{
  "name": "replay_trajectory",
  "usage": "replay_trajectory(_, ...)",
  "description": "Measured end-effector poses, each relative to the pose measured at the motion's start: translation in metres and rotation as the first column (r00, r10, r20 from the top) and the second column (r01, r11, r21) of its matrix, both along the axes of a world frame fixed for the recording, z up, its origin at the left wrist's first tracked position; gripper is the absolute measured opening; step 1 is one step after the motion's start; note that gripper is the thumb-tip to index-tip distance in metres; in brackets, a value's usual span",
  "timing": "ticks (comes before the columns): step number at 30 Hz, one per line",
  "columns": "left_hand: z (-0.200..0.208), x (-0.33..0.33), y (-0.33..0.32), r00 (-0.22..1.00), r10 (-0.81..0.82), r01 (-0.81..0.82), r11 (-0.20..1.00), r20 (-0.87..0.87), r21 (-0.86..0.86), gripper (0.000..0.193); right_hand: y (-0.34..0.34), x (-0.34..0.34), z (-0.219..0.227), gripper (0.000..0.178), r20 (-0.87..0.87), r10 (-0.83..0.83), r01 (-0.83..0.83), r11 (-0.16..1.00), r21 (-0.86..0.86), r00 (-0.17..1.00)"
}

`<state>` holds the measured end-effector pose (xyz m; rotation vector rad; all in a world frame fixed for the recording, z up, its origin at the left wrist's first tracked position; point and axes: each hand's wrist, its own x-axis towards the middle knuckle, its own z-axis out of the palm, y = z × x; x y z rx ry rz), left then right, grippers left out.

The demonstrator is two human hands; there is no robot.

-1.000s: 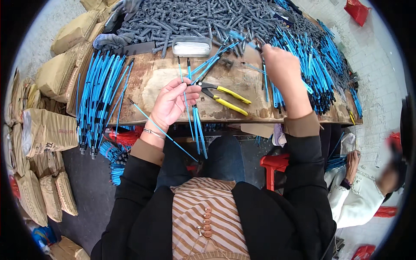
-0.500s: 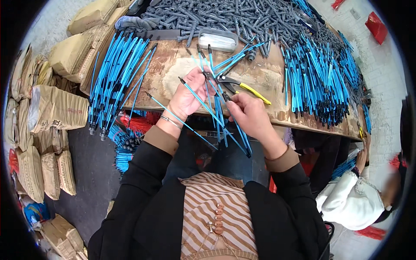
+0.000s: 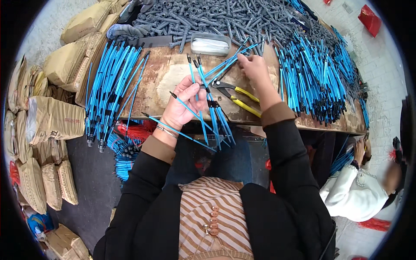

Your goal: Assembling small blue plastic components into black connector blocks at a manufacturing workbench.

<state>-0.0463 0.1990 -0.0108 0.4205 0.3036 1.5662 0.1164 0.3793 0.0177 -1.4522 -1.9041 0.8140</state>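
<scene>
My left hand is closed round several thin blue rods with black fittings, which fan out above my lap at the table's near edge. Some rods cross each other at steep angles, their ends pointing different ways. My right hand reaches over the table to the upper ends of a few blue rods lying slantwise, beside the grey plastic parts. Its fingers are bent together; whatever is between them is hidden. Between my hands lie pliers with yellow handles and dark jaws, partly spread.
A heap of grey bolt-like plastic parts covers the table's far side. Before it stands a clear box of thin white sticks. Bundles of blue rods lie left and right. Brown sacks are stacked left. Another person works at right.
My right hand has left the rods near my left hand and moved away from me, over the pliers to the grey parts. My left hand keeps its rods.
</scene>
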Motion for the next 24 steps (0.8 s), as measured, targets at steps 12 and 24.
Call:
replay_trajectory(12,-0.012,-0.007,0.000,0.999,0.002,-0.003,1.000,0.033,0.020,0.012,0.028,-0.021,-0.007,0.024,-0.220,-0.149,0.084,0.956,-0.282,0.964)
replay_trajectory(24,-0.007,-0.003,0.008,0.996,-0.087,0.087,0.992,-0.008,0.087,0.012,0.069,-0.041,-0.045,0.022,-0.220,-0.296,0.269,0.952,-0.143,0.930)
